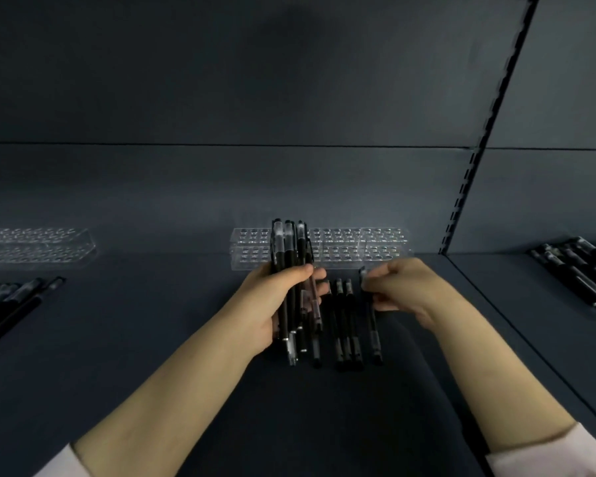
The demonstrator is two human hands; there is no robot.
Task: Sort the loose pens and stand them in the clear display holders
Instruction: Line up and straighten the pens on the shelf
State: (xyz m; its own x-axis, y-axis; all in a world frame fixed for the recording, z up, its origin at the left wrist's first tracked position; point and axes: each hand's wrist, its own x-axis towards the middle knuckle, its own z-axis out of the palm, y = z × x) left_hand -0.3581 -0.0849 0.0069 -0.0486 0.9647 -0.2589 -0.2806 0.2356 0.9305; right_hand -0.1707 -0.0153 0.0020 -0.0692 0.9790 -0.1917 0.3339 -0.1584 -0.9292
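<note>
Left pen pile point(21, 294) cut by edge, right pen pile point(578, 270) likewise, shelf upright point(495, 105) blurred

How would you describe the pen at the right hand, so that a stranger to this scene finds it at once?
Find the clear display holder at the middle back of the dark shelf. Just before it, right of the row of three black pens, is a single pen. Unlike them it lies alone, and the right hand pinches its far end.
</note>
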